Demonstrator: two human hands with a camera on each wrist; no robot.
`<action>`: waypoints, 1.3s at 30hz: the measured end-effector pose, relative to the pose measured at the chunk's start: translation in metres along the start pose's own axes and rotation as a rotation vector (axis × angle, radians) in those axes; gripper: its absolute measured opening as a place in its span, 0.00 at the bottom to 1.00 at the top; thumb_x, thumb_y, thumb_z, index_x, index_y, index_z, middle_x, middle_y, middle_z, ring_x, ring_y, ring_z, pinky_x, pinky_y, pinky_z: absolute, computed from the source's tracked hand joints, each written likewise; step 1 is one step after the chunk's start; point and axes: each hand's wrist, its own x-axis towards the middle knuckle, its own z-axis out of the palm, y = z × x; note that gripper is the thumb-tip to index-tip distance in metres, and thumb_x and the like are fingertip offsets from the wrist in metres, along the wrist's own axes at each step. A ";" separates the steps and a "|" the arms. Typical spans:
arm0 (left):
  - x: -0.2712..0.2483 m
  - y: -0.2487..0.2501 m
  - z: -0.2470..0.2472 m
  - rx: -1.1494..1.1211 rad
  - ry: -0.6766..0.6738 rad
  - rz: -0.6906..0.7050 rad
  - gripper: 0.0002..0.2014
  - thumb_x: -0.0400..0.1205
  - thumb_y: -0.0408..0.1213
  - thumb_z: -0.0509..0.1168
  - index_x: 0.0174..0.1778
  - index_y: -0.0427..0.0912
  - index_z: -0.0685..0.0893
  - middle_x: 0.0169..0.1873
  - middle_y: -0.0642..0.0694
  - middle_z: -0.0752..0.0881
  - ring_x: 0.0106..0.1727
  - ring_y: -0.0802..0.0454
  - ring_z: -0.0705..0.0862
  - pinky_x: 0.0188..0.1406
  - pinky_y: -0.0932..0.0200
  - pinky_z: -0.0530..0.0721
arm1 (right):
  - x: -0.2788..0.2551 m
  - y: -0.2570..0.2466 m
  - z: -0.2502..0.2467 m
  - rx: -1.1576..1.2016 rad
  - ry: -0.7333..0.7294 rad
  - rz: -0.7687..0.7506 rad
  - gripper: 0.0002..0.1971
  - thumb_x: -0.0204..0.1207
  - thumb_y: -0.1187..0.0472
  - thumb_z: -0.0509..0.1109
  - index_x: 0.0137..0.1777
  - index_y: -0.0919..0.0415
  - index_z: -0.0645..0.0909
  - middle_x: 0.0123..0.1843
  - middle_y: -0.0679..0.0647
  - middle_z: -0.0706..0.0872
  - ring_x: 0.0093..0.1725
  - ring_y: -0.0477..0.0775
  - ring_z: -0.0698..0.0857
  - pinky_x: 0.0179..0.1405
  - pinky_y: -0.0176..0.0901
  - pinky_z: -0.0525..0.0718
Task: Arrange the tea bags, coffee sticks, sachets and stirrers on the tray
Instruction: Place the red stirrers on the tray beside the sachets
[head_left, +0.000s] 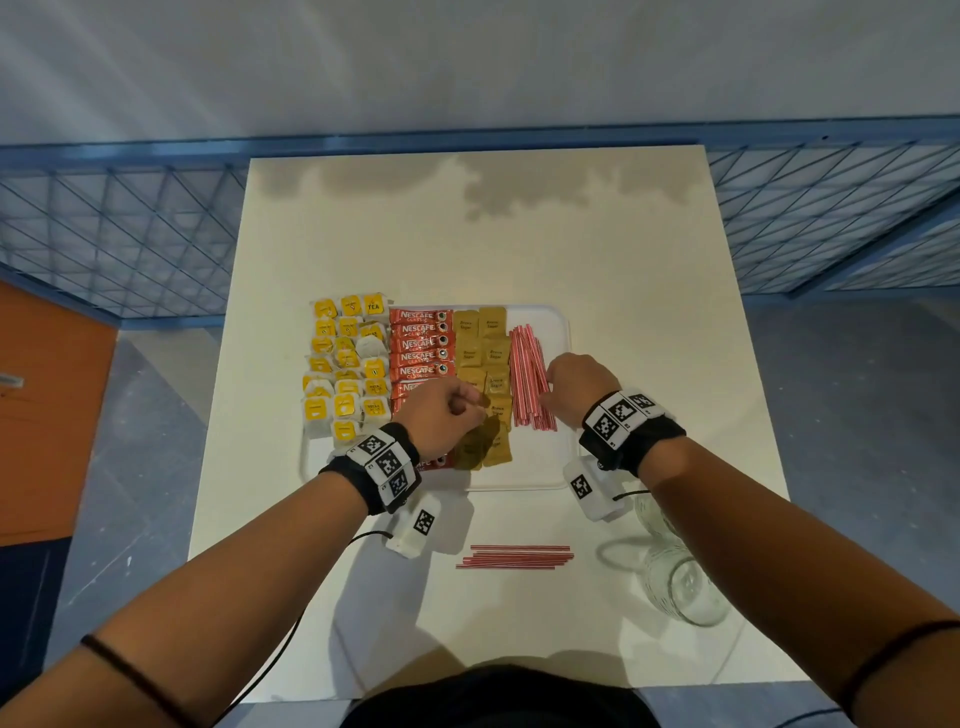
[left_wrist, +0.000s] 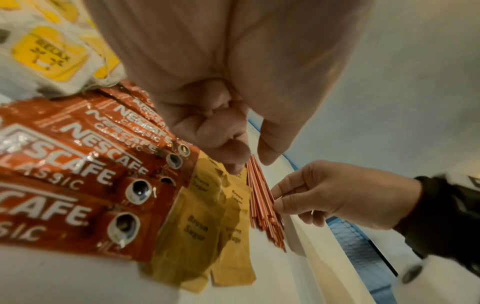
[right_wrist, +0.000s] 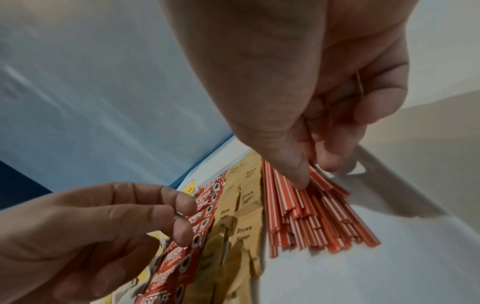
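The white tray (head_left: 550, 462) holds yellow tea bags (head_left: 347, 371) at its left, then red coffee sticks (head_left: 421, 345), brown sugar sachets (head_left: 483, 353) and a pile of red-and-white stirrers (head_left: 527, 376). My right hand (head_left: 548, 387) is at the pile's right side; its thumb (right_wrist: 298, 176) presses on top of the stirrers (right_wrist: 319, 216) while the curled fingers close in from the far side. My left hand (head_left: 470, 410) hovers over the sachets (left_wrist: 205, 222) and coffee sticks (left_wrist: 78, 160) with its fingers curled in, and nothing shows in it.
Several loose stirrers (head_left: 514, 556) lie on the white table (head_left: 649, 312) in front of the tray. A clear glass (head_left: 680, 587) lies on its side at the front right. Blue mesh fencing (head_left: 130, 234) stands behind the table.
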 end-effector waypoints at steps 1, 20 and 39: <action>-0.001 -0.001 0.001 0.017 -0.009 0.008 0.05 0.84 0.40 0.71 0.53 0.48 0.85 0.41 0.44 0.88 0.40 0.54 0.84 0.39 0.63 0.81 | -0.003 0.001 -0.001 -0.001 0.005 -0.004 0.10 0.79 0.55 0.71 0.52 0.62 0.86 0.46 0.55 0.90 0.43 0.58 0.89 0.41 0.45 0.87; -0.091 -0.030 0.066 0.663 -0.299 0.208 0.22 0.79 0.55 0.71 0.66 0.51 0.81 0.57 0.53 0.85 0.55 0.49 0.84 0.53 0.54 0.82 | -0.137 0.011 0.062 -0.027 -0.145 -0.352 0.22 0.83 0.44 0.68 0.73 0.52 0.81 0.65 0.50 0.86 0.63 0.54 0.85 0.60 0.48 0.82; -0.114 -0.041 0.118 0.718 -0.135 0.103 0.19 0.82 0.51 0.48 0.39 0.51 0.83 0.36 0.55 0.79 0.42 0.50 0.78 0.45 0.54 0.82 | -0.147 0.028 0.126 -0.346 -0.028 -0.485 0.11 0.86 0.53 0.67 0.58 0.60 0.83 0.54 0.58 0.83 0.53 0.62 0.84 0.45 0.52 0.78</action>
